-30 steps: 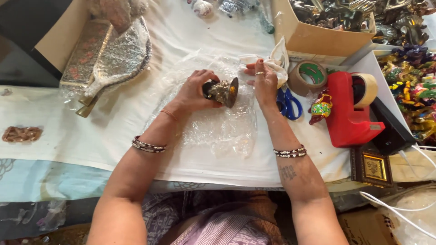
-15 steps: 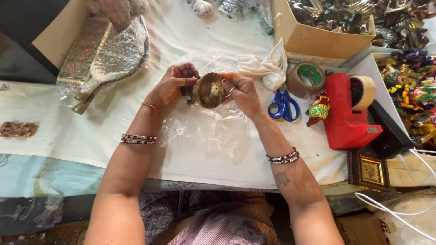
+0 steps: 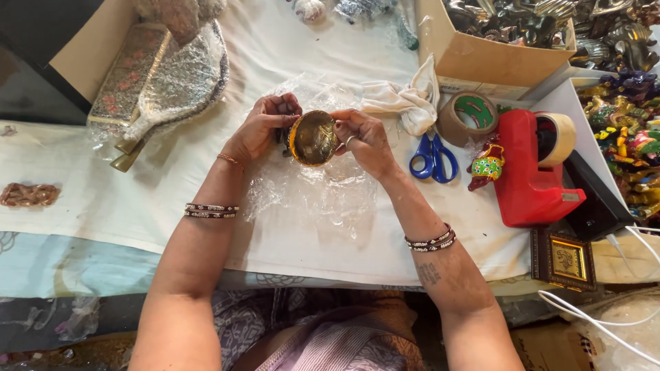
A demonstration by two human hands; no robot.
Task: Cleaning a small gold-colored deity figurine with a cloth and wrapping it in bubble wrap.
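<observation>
A small round brass bowl-shaped piece (image 3: 313, 138) is held up between both hands, its engraved hollow face turned toward me. My left hand (image 3: 262, 128) grips its left rim and dark back part. My right hand (image 3: 365, 138) pinches the right rim with thumb and fingers; a ring shows on one finger. Beneath them a crumpled sheet of clear plastic wrap (image 3: 323, 192) lies on the white cloth (image 3: 124, 199) covering the table.
Blue scissors (image 3: 433, 158), a brown tape roll (image 3: 469, 117), a red tape dispenser (image 3: 533, 172) and a painted figurine (image 3: 487, 167) lie to the right. A cardboard box (image 3: 481, 62) of metal figures stands behind; wrapped trays (image 3: 172, 75) sit at left. A white rag (image 3: 405, 103) lies nearby.
The brass piece has been lifted off the wrap and turned so its hollow face points up at me. My right hand moved from the table onto its rim.
</observation>
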